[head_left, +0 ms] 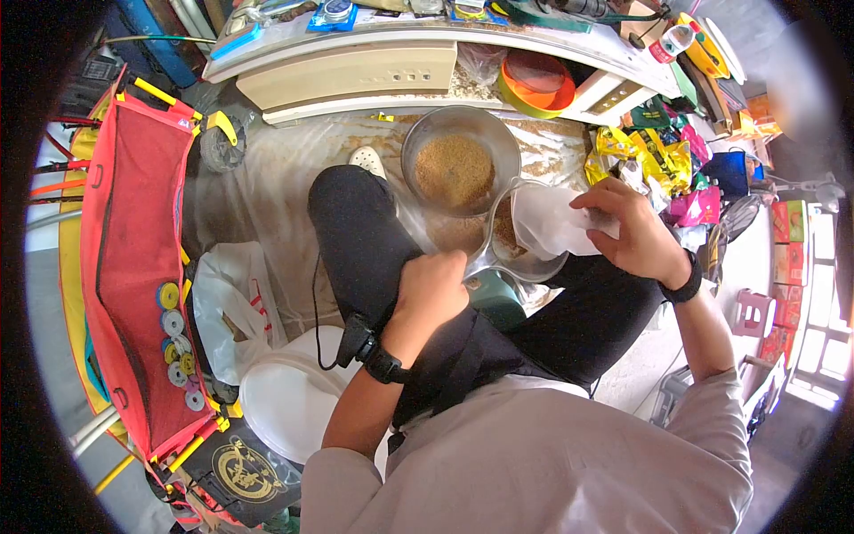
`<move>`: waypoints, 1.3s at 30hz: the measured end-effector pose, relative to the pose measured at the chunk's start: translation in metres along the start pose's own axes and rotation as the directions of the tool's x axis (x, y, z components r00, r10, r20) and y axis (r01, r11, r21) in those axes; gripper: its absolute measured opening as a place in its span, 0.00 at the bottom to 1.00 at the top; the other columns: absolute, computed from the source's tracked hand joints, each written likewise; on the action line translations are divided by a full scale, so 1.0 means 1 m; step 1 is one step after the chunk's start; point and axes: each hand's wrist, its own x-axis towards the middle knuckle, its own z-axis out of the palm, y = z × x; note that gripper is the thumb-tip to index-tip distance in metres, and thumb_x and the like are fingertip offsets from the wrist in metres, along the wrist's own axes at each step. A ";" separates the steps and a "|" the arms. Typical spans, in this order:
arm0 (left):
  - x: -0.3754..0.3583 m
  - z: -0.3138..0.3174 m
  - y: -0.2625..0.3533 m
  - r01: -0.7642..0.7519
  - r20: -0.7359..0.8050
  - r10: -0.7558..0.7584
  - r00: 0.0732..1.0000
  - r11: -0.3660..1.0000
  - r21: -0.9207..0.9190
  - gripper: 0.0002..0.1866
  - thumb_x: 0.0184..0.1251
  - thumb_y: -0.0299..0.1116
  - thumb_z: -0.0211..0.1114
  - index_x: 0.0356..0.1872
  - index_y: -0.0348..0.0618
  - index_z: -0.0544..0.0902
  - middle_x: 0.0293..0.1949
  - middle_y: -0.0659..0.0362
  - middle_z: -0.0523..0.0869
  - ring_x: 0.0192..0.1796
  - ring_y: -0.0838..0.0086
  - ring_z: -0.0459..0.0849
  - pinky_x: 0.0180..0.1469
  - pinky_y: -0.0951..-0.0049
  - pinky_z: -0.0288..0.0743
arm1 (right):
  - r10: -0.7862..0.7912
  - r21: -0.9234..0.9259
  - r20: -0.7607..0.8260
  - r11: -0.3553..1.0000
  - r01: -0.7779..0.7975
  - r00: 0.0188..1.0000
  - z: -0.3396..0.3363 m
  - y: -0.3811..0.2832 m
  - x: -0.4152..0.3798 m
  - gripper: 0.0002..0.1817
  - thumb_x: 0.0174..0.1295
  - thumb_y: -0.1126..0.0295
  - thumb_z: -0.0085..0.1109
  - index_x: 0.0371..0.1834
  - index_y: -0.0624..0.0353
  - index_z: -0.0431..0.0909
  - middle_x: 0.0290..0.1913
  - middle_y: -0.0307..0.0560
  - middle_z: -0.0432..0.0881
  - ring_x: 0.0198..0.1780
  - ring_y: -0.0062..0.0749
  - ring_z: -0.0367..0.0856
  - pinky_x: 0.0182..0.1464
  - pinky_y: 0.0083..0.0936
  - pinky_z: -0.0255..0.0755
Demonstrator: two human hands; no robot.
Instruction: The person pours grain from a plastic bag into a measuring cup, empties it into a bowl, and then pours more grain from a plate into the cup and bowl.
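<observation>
My right hand [627,230] pinches a translucent white plastic bag [547,222]. The bag hangs over a smaller shiny bowl [538,270], where some brown grains [505,227] show beside it. A large metal basin [509,147] stands on the floor in front of me, with tan granular material [455,169] across its bottom. My left hand [433,287] is curled closed over my thigh, close to the left side of the smaller bowl. Its fingertips are hidden from view. Below the bowl, a teal rounded object [498,301] shows between my legs.
A cluttered bench [374,40] runs along the front, with an orange round container [538,84] on its lower shelf. At left hangs a red mesh organizer [133,267]. A white bucket [276,400] and a plastic bag [236,303] sit by my left side. Yellow packets [658,160] are piled at right.
</observation>
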 end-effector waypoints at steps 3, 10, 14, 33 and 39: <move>0.000 -0.001 0.000 -0.004 0.000 0.004 1.000 1.000 0.006 0.05 0.48 0.30 0.61 0.25 0.41 0.78 0.26 0.47 0.84 0.32 0.50 0.85 0.36 0.52 0.77 | -0.023 0.051 0.001 0.998 0.023 1.000 -0.001 -0.002 0.000 0.19 0.48 0.81 0.60 0.46 0.61 0.79 0.40 0.53 0.79 0.41 0.46 0.81 0.44 0.33 0.75; -0.001 0.000 -0.001 -0.003 -0.023 0.003 1.000 1.000 -0.013 0.04 0.48 0.29 0.60 0.25 0.41 0.78 0.26 0.46 0.84 0.32 0.49 0.85 0.36 0.51 0.77 | 0.027 0.027 -0.038 0.999 -0.026 0.999 0.001 0.002 -0.001 0.16 0.48 0.78 0.63 0.43 0.61 0.79 0.38 0.52 0.81 0.40 0.44 0.81 0.43 0.32 0.75; 0.001 0.001 0.001 0.002 -0.017 -0.002 1.000 1.000 -0.004 0.04 0.48 0.29 0.60 0.25 0.41 0.78 0.26 0.46 0.84 0.32 0.49 0.84 0.36 0.51 0.77 | 0.115 0.071 -0.014 0.991 -0.114 0.993 0.001 0.009 -0.002 0.16 0.49 0.76 0.65 0.42 0.61 0.78 0.38 0.52 0.81 0.39 0.42 0.81 0.42 0.31 0.74; -0.001 0.000 0.000 0.008 0.015 -0.008 1.000 1.000 0.015 0.05 0.48 0.29 0.60 0.27 0.41 0.78 0.27 0.47 0.84 0.34 0.50 0.85 0.37 0.52 0.77 | 0.289 0.199 -0.252 0.949 -0.243 0.923 0.013 0.021 -0.011 0.19 0.47 0.84 0.55 0.45 0.62 0.77 0.42 0.54 0.82 0.45 0.43 0.83 0.49 0.29 0.74; 0.002 -0.001 0.002 0.017 0.041 -0.018 0.999 0.999 0.029 0.05 0.49 0.30 0.61 0.28 0.41 0.78 0.28 0.47 0.85 0.35 0.50 0.85 0.38 0.52 0.77 | 0.110 0.046 -0.240 0.994 -0.102 0.964 0.017 0.025 -0.013 0.13 0.48 0.82 0.61 0.39 0.63 0.78 0.42 0.51 0.83 0.45 0.44 0.83 0.49 0.30 0.75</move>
